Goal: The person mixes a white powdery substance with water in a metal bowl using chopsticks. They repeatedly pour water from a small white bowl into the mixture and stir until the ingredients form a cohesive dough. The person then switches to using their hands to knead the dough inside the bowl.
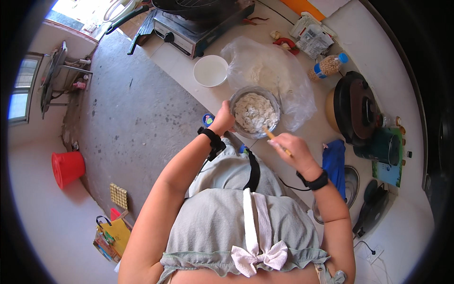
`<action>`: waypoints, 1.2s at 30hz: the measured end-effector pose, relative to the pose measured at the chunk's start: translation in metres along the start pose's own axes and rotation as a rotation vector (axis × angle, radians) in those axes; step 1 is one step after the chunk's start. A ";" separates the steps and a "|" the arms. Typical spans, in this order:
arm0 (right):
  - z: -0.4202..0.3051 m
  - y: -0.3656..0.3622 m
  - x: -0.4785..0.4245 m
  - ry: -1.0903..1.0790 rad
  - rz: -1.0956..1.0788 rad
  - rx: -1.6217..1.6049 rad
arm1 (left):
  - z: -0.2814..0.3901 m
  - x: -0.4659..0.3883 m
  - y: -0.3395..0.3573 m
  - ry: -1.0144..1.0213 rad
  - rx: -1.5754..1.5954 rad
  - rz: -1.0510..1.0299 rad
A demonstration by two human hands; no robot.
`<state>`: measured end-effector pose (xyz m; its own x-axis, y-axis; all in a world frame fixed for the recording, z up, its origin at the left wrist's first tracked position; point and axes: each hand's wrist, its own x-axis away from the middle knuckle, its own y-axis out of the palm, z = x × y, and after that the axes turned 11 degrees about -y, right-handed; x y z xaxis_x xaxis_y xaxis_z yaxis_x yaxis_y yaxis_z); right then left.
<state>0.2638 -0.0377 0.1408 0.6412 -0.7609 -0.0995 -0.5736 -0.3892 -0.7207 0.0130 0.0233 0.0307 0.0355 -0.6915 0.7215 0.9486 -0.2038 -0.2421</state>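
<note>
My left hand [224,118] grips the left rim of a round metal bowl [244,132] at the counter's edge. Lumpy flour dough [256,112] fills much of the bowl, with some dry white flour on top. In my right hand [295,149] is a pair of wooden chopsticks [277,142], their tips down in the dough near the bowl's front right. Just beyond the bowl lies an open clear plastic bag [301,92] with loose flour [267,74] in it. A white bowl [211,71] stands to the left of the bag, apparently holding clear liquid.
A portable stove [177,37] bears a black pan [198,7]; a knife [140,37] lies beside it. To the right are a bottle of beans [328,66], a pressure cooker [354,106], a blue cloth [334,167] and a metal lid [351,183]. A red bucket [68,168] stands by the wall.
</note>
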 end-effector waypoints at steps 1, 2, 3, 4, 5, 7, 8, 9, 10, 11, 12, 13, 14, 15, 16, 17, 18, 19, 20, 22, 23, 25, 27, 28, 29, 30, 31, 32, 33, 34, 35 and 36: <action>-0.002 0.012 -0.003 -0.035 0.036 -0.048 | -0.001 -0.003 0.000 -0.002 -0.005 -0.005; -0.005 0.024 -0.008 -0.069 0.071 -0.095 | -0.003 -0.005 0.000 -0.004 -0.011 -0.010; -0.008 0.030 -0.011 -0.103 0.105 -0.139 | -0.001 -0.003 0.000 -0.001 -0.025 0.003; -0.012 0.032 -0.013 -0.111 0.101 -0.138 | 0.000 -0.001 0.000 0.002 -0.039 0.016; -0.017 0.032 -0.015 -0.119 0.097 -0.137 | 0.002 0.001 0.001 0.005 -0.054 0.029; -0.022 0.031 -0.011 -0.155 0.056 -0.120 | -0.004 -0.003 0.001 -0.001 -0.073 0.043; -0.021 0.029 -0.004 -0.179 0.022 -0.099 | -0.007 -0.005 0.001 -0.005 -0.082 0.051; -0.019 0.025 0.006 -0.197 -0.011 -0.073 | -0.006 -0.006 0.000 -0.022 -0.076 0.039; -0.016 0.021 0.015 -0.206 -0.047 -0.031 | -0.003 -0.004 -0.001 -0.039 -0.067 0.023; -0.013 0.016 0.025 -0.212 -0.063 0.024 | -0.001 -0.003 -0.001 -0.057 -0.058 0.008; -0.008 0.011 0.034 -0.223 -0.081 0.078 | 0.000 0.000 -0.001 -0.065 -0.059 0.005; -0.001 0.006 0.042 -0.234 -0.098 0.132 | 0.001 0.001 -0.001 -0.072 -0.058 0.002; 0.011 0.003 0.051 -0.244 -0.122 0.220 | 0.002 0.002 0.000 -0.079 -0.058 -0.001; 0.012 0.001 0.048 -0.212 -0.077 0.204 | 0.002 0.001 0.000 -0.081 -0.065 0.004; 0.012 -0.003 0.046 -0.180 -0.033 0.187 | 0.002 0.001 -0.001 -0.082 -0.073 0.008; 0.011 -0.006 0.044 -0.148 0.012 0.171 | 0.002 0.000 -0.001 -0.084 -0.081 0.013; 0.006 -0.005 0.043 -0.182 0.009 0.157 | 0.003 0.000 -0.001 -0.078 -0.081 0.015; -0.001 -0.002 0.043 -0.215 0.006 0.142 | 0.002 0.001 -0.001 -0.072 -0.081 0.017; -0.005 0.002 0.044 -0.248 0.003 0.127 | 0.003 0.001 -0.001 -0.066 -0.081 0.019; -0.011 0.007 0.047 -0.245 -0.034 0.093 | -0.001 -0.001 0.001 -0.002 -0.080 0.050; -0.012 0.008 0.049 -0.244 -0.052 0.075 | -0.003 -0.003 0.001 0.030 -0.080 0.065; 0.002 -0.005 0.053 -0.187 -0.044 0.085 | -0.003 -0.003 0.001 0.028 -0.101 0.068; 0.011 -0.016 0.045 -0.149 -0.030 0.120 | -0.002 -0.001 0.001 0.012 -0.097 0.062; 0.014 -0.022 0.039 -0.141 -0.017 0.149 | 0.001 0.002 -0.001 -0.003 -0.083 0.057; 0.016 -0.026 0.035 -0.133 -0.005 0.179 | 0.003 0.004 -0.001 -0.018 -0.068 0.052; 0.016 -0.024 0.032 -0.130 0.014 0.181 | 0.001 0.003 0.000 -0.013 -0.066 0.061; 0.014 -0.018 0.031 -0.099 0.005 0.171 | -0.001 0.002 0.001 -0.009 -0.064 0.071; 0.010 -0.011 0.034 -0.070 -0.005 0.160 | -0.002 0.001 0.002 -0.005 -0.061 0.081; 0.006 -0.004 0.033 -0.040 -0.015 0.150 | -0.001 0.001 0.002 -0.016 -0.061 0.079; -0.002 0.003 0.030 -0.037 -0.001 0.062 | 0.003 0.004 0.003 -0.026 -0.064 0.074; -0.011 0.012 0.025 -0.033 0.012 -0.025 | 0.006 0.005 0.004 -0.036 -0.068 0.069; -0.016 0.018 0.021 -0.032 0.022 -0.115 | 0.002 0.003 0.004 -0.028 -0.072 0.077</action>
<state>0.2593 -0.0691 0.1365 0.6428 -0.7536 -0.1374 -0.6412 -0.4312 -0.6348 0.0172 0.0223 0.0335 0.1171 -0.6877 0.7165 0.9179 -0.2005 -0.3424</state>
